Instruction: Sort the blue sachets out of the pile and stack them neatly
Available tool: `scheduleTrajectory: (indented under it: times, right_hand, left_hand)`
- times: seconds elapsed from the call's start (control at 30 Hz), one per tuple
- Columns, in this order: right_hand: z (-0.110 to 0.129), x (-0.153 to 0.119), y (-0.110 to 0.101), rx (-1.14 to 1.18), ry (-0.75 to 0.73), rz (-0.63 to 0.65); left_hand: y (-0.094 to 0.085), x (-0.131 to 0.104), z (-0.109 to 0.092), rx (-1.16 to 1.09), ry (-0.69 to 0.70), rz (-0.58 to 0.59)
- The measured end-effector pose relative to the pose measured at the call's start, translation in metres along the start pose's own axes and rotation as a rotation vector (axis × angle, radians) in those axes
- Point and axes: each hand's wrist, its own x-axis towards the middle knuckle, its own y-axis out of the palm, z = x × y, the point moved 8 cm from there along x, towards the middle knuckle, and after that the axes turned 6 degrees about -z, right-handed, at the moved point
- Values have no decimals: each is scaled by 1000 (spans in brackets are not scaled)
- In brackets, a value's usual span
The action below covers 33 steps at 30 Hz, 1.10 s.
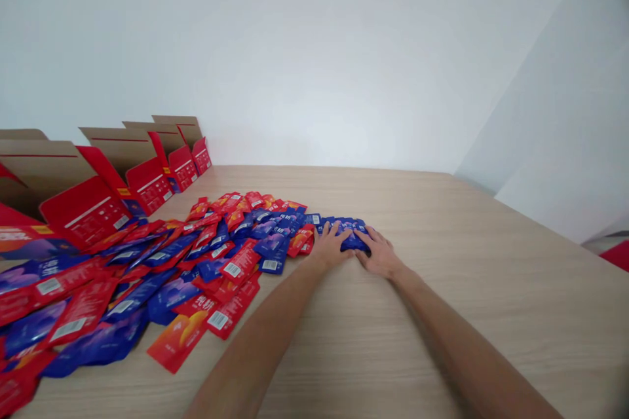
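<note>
Both arms reach forward over a light wood table. My left hand lies with spread fingers on the left part of a row of blue packets. On the right part of the same row rests my right hand, its fingers also apart. The two thumbs nearly meet at the row's near edge. Just left of my left hand, a large loose heap of red packets and blue packets spreads over the table, some overlapping. Fingers and palms hide part of the row.
Open cardboard boxes with red flaps stand in a line at the back left, beside the heap. The wood table meets a white wall at its far edge. A red object shows at the right edge.
</note>
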Motion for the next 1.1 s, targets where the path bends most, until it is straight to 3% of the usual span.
scheduleTrajectory:
  times: [0.27,0.5,0.83,1.1]
  right_hand:
    - [-19,48,5,5,16,36]
    - [-45,66,7,-26,25,32]
    - [-48,69,7,-83,29,-35]
    - [-29,61,-15,-99,13,-94]
  left_hand:
    - [4,48,8,16,-9,8]
    - [18,75,2,4,9,2]
    - [16,76,-3,56,-10,-108]
    - [-11,59,-12,63,-44,-191]
